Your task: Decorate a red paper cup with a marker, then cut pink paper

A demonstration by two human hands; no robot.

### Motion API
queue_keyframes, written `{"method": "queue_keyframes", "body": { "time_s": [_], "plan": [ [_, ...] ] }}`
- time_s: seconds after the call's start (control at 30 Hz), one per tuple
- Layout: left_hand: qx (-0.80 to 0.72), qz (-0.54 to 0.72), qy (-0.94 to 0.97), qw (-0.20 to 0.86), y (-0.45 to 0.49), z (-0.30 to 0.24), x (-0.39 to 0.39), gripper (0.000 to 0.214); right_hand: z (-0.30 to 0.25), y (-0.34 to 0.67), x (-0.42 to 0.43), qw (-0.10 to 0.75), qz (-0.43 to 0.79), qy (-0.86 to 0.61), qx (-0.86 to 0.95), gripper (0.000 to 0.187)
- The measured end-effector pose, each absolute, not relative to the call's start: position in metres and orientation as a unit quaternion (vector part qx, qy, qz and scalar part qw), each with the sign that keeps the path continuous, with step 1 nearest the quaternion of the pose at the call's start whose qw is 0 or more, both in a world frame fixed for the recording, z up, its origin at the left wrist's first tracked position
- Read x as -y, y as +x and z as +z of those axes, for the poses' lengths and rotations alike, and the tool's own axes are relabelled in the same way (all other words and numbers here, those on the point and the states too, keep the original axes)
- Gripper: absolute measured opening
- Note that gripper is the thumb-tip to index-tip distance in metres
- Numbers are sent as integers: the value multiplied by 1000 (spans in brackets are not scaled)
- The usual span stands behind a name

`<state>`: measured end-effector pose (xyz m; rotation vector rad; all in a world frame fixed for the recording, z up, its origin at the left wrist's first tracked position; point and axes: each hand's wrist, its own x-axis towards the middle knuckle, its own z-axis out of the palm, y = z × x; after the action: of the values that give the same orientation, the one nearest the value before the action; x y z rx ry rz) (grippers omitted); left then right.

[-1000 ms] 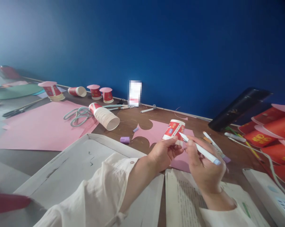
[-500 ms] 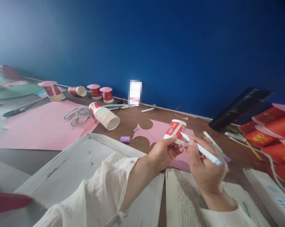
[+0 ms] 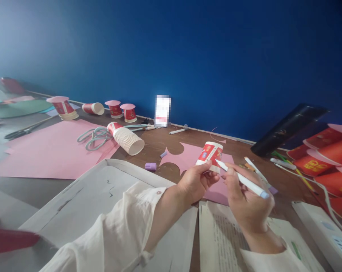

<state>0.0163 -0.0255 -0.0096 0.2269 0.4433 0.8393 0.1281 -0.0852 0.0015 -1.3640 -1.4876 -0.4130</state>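
My left hand (image 3: 197, 181) holds a red and white paper cup (image 3: 210, 152) by its lower part, tilted above a cut sheet of pink paper (image 3: 184, 153). A white marker (image 3: 244, 181) with a light blue end is gripped in my right hand (image 3: 248, 204). Its tip is at the cup's right side; whether it touches the surface I cannot tell. Left of the cup, a purple marker cap (image 3: 150, 166) lies on the brown table. Another marker (image 3: 258, 173) rests just behind my right hand.
A stack of paper cups (image 3: 128, 140) lies beside a coiled cord (image 3: 94, 138). Cups topped with pink discs (image 3: 114, 103) stand along the blue wall near a phone (image 3: 162, 110). A white box lid (image 3: 82, 200), printed pages (image 3: 218, 234) and a power strip (image 3: 321, 226) are in front.
The cup has shifted very slightly within the view, and the marker tip sits a little lower against it. Both hands keep their hold.
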Motion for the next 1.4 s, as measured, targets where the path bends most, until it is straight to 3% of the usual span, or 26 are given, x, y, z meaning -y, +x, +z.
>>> {"method": "queue_keyframes", "body": {
  "time_s": [1.4],
  "plan": [
    [-252, 408, 96, 873, 17, -3, 27, 10, -6, 134, 84, 530, -194, -572, 596, 18]
  ]
}}
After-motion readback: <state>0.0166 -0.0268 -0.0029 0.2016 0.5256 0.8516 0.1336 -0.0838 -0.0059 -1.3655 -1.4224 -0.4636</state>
